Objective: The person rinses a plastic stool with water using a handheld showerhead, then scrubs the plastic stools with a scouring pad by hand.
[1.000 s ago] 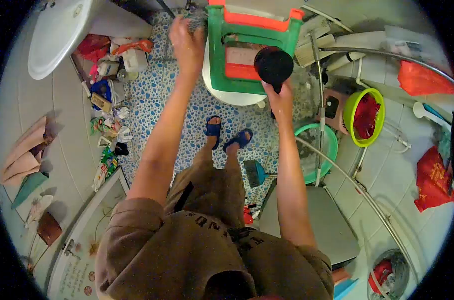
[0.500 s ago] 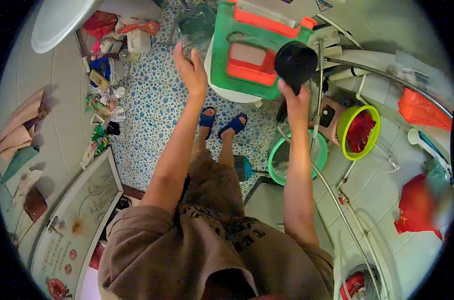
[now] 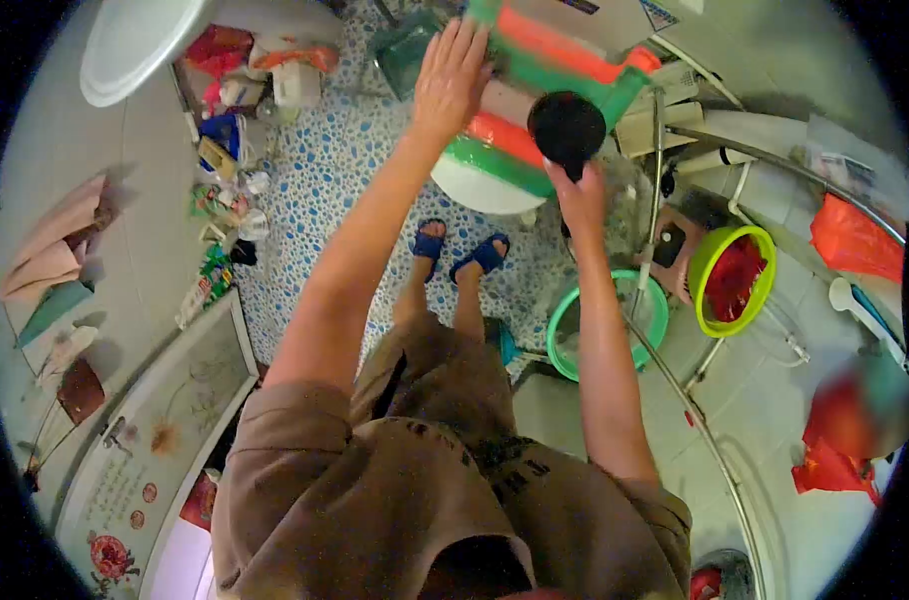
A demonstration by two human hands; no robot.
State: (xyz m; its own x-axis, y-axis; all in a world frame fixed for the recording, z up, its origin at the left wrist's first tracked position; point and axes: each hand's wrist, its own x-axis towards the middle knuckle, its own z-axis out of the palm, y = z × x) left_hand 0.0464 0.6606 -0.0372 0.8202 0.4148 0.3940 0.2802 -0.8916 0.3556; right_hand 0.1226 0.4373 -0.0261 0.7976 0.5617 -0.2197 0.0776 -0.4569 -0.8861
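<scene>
My left hand (image 3: 449, 82) lies flat, fingers stretched out, on the left part of a green and orange plastic frame (image 3: 510, 150). That frame rests over a white rounded lid (image 3: 490, 190). In my right hand (image 3: 579, 190) is the handle of a round black object (image 3: 567, 124), held above the frame's right side. Its underside is hidden. A dark translucent bin (image 3: 403, 52) stands on the floor just left of my left hand.
A green basin (image 3: 657, 335) sits on the floor at right, near metal rails (image 3: 715, 430). A lime basin (image 3: 709, 292) holds red cloth. Bottles and bags (image 3: 297, 85) line the left wall. A white sink (image 3: 140, 50) is at upper left.
My left hand has moved right from beside the frame onto it. The black object in my right hand has shifted slightly left relative to the frame.
</scene>
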